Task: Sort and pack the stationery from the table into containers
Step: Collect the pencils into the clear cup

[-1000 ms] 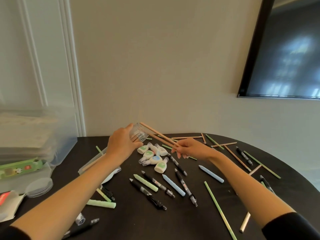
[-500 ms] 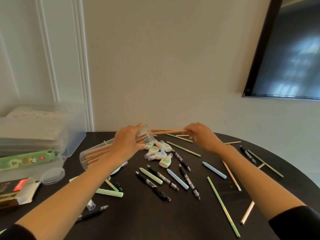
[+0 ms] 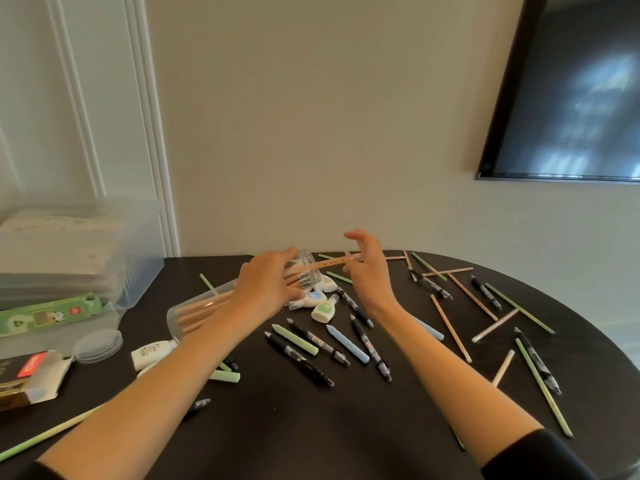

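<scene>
The table (image 3: 311, 427) is matte black. Near its left edge, a clear tube (image 3: 173, 317) shows tan wooden pencils (image 3: 199, 307). The correction tapes (image 3: 322, 311) are white with mint-green or pale-blue faces. The pens (image 3: 301, 362) are black. Beside them lie a pastel green marker (image 3: 294, 339) and a pastel blue marker (image 3: 348, 344). Toward the right edge lie a pale green pencil (image 3: 535, 319) and a tan pencil (image 3: 450, 328). A green box (image 3: 52, 315) at the left edge carries a panda print.

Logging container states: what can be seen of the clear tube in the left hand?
The clear tube is a see-through plastic cylinder, lidless, tilted almost flat: closed end low at left, mouth raised at right. The left hand grips it near the mouth. Tan wooden pencils lie lengthwise inside; one pencil sticks out of the mouth toward the open right hand. Whether its base touches the table is unclear.
</scene>
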Action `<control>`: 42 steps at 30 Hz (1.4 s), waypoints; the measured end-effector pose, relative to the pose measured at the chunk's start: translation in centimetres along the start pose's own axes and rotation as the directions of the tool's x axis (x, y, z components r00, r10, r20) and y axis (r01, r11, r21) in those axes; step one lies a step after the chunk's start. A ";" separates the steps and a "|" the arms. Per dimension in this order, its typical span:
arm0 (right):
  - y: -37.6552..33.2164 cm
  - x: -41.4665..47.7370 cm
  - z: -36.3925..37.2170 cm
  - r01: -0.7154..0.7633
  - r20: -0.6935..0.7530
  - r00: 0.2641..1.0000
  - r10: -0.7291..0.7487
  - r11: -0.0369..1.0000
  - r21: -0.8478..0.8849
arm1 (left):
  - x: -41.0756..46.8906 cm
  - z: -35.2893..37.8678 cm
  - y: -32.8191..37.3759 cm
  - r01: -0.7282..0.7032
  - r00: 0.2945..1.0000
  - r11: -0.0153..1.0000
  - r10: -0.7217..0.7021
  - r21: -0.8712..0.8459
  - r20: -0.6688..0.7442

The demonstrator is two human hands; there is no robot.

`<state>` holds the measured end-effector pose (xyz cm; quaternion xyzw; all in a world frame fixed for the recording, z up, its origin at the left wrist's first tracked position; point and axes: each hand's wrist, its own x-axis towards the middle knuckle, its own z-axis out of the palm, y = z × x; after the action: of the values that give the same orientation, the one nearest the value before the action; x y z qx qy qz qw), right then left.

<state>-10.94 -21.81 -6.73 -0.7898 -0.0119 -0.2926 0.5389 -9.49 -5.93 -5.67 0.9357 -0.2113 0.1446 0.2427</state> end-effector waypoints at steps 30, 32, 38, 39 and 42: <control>7.4 -6.5 -17.1 -0.483 -0.265 0.791 0.552 0.297 -0.824 | -1.3 7.5 9.7 -0.166 0.981 0.985 0.161 0.039 0.105; 8.0 -7.4 -18.2 -0.449 -0.233 0.734 0.638 0.199 -0.871 | -1.4 8.1 10.4 -0.173 0.979 0.984 0.168 0.033 0.112; 8.8 -7.2 -18.8 -0.587 -0.153 0.594 0.789 0.295 -0.754 | -1.4 9.4 11.4 -0.168 0.977 0.986 0.163 0.023 0.137; 8.6 -7.1 -18.7 -0.608 -0.138 0.573 0.808 0.306 -0.732 | -1.3 9.5 11.4 -0.166 0.977 0.986 0.161 0.027 0.139; 8.1 -6.4 -18.6 -0.638 -0.052 0.545 0.837 0.374 -0.673 | -0.9 9.7 11.3 -0.162 0.979 0.986 0.157 0.033 0.134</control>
<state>-21.85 -39.27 -11.98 -0.8705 0.3629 0.1205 0.3098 -13.92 -19.59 -9.67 0.9283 -0.2979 0.1066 0.1952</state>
